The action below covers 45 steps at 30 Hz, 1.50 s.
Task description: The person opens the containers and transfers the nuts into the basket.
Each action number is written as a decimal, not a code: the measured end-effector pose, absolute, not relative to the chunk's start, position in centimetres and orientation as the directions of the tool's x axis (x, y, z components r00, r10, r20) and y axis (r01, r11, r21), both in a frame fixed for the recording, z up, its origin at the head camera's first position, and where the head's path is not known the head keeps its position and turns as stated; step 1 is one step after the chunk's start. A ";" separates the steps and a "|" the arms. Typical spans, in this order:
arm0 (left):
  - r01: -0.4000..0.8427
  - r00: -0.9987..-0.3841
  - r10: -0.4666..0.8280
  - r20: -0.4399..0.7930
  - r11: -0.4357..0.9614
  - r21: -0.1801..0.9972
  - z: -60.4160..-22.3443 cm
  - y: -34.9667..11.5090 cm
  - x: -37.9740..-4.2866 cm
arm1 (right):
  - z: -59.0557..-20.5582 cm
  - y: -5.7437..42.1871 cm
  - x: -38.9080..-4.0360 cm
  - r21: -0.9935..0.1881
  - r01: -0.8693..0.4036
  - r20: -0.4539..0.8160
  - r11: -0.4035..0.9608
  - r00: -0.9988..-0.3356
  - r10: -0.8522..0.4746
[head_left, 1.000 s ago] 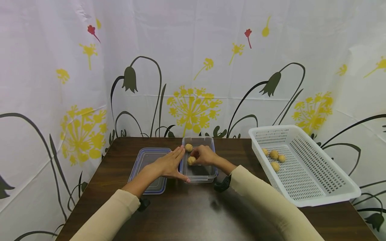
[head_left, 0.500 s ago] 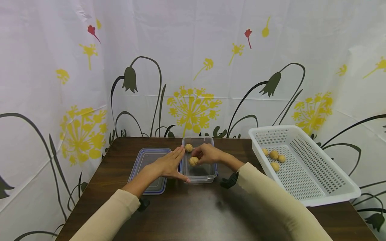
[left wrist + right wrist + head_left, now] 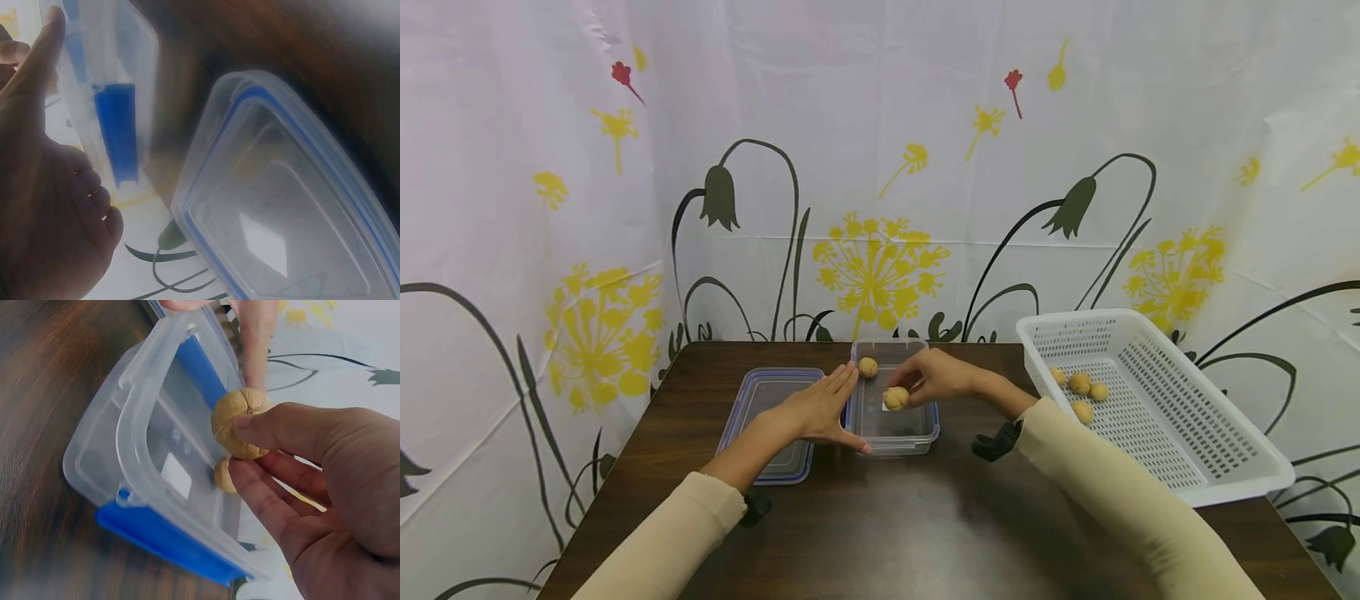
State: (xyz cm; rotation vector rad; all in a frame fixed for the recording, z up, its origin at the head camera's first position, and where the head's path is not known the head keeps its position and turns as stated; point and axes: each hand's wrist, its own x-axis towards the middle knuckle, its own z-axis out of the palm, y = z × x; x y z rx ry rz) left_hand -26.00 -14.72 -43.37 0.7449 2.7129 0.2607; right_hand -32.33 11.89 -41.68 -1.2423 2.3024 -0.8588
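Note:
My right hand (image 3: pixel 943 375) pinches a walnut (image 3: pixel 234 415) between thumb and fingertips, over the clear plastic container (image 3: pixel 891 446) with blue side clips. In the right wrist view a second walnut (image 3: pixel 224 476) lies inside the container, near its far end in the head view. The fingers of my left hand (image 3: pixel 818 415) are straight and spread along the container's left rim, its thumb at the near corner. That hand holds nothing. Left of the container lies a clear lid-like piece with a blue-lined edge (image 3: pixel 284 206), partly hidden by my left arm in the head view.
A white perforated plastic basket (image 3: pixel 1157 417) stands on the right, with several walnuts (image 3: pixel 1079 383) at its left side. Everything sits on a dark wooden table (image 3: pixel 850 533). Behind it hangs a white flower-printed curtain (image 3: pixel 880 125).
My right hand has lifted the walnut off the container's floor and drawn it a little to the right. The left hand keeps its place.

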 end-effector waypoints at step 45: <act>0.469 -0.812 0.529 -0.245 0.842 0.264 -43.4 -14.7 -25.9 | -38.4 30.1 -33.3 -0.772 -0.435 0.003 0.463 -0.731 -0.682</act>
